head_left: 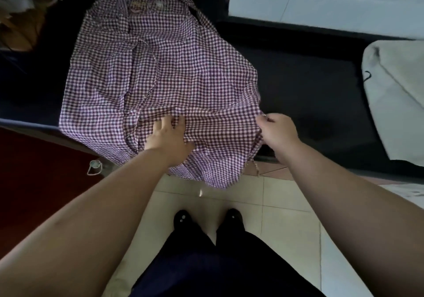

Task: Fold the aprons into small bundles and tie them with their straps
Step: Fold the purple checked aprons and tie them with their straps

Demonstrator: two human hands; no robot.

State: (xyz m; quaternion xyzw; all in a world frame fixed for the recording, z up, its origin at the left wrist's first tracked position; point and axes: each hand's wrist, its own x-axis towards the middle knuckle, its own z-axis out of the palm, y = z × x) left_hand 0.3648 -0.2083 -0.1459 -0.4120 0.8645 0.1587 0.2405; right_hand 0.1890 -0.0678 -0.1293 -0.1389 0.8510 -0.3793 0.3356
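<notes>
A purple-and-white checked apron lies spread over a dark bench, its bib at the far end and its lower hem hanging over the front edge. My left hand rests flat on the cloth near the hem with fingers spread. My right hand pinches the apron's right edge between thumb and fingers. A thin strap end dangles below that edge.
A white cloth item lies on the bench at the right. A small cord loop sits by the bench's front left, next to a dark red surface. Pale floor tiles and my black shoes are below.
</notes>
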